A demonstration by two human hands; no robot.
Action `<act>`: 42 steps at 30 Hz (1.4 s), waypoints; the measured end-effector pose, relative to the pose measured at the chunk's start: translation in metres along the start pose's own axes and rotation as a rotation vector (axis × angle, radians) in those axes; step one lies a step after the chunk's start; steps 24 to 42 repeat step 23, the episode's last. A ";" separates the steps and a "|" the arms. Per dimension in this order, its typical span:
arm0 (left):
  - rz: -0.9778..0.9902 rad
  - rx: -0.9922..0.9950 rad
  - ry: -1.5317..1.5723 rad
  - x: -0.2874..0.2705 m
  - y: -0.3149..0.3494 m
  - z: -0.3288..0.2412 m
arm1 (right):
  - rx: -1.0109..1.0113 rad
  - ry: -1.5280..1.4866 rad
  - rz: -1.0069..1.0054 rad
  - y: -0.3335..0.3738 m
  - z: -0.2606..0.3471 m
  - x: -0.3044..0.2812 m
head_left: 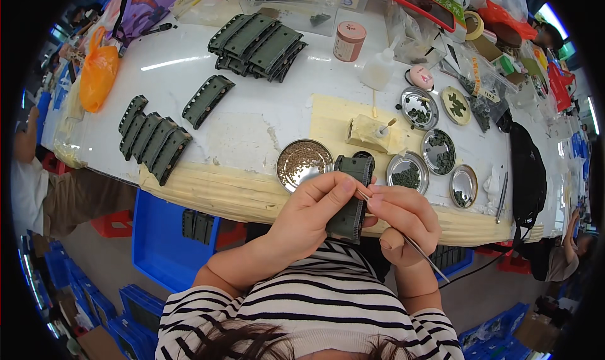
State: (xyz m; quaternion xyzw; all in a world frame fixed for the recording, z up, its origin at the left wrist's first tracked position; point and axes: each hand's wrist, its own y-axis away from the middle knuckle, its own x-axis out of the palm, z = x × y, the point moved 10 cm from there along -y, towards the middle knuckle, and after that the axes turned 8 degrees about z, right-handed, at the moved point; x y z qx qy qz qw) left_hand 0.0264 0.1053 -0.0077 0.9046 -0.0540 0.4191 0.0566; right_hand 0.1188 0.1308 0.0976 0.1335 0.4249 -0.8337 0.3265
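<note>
My right hand [413, 224] grips a pair of metal tweezers [423, 251], their tips pointing toward my left fingers. A fingertip of that hand wears a tan cover. My left hand [309, 212] pinches thumb and forefinger together at the tweezers' tips; whatever is between them is too small to make out. Between and beneath my hands is a dark green curved plastic piece [345, 224] with ridged edges, partly covered by my fingers. Just left of it sits a round metal dish [283, 177] of small brown bits. To its right is a dish [423, 185] of tiny green parts.
Similar green pieces lie in a row [154, 142] at left and in a stack [258, 45] farther back. A yellow block [362, 133] with upright sticks stands ahead. More small dishes, a pink tin [349, 42] and spare tweezers [502, 197] are around. A blue crate [151, 246] sits below the table edge.
</note>
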 end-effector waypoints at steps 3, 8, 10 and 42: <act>0.005 0.007 -0.005 0.001 0.000 -0.001 | -0.006 0.009 0.002 0.000 0.000 0.000; 0.015 0.023 -0.019 0.001 -0.001 -0.001 | 0.005 0.007 0.008 0.001 -0.001 0.001; 0.008 0.023 -0.031 0.000 0.000 -0.001 | 0.006 0.012 0.013 0.001 -0.001 0.001; -0.117 0.112 -0.156 -0.001 0.011 -0.033 | 0.365 -0.150 -0.166 0.021 -0.056 -0.028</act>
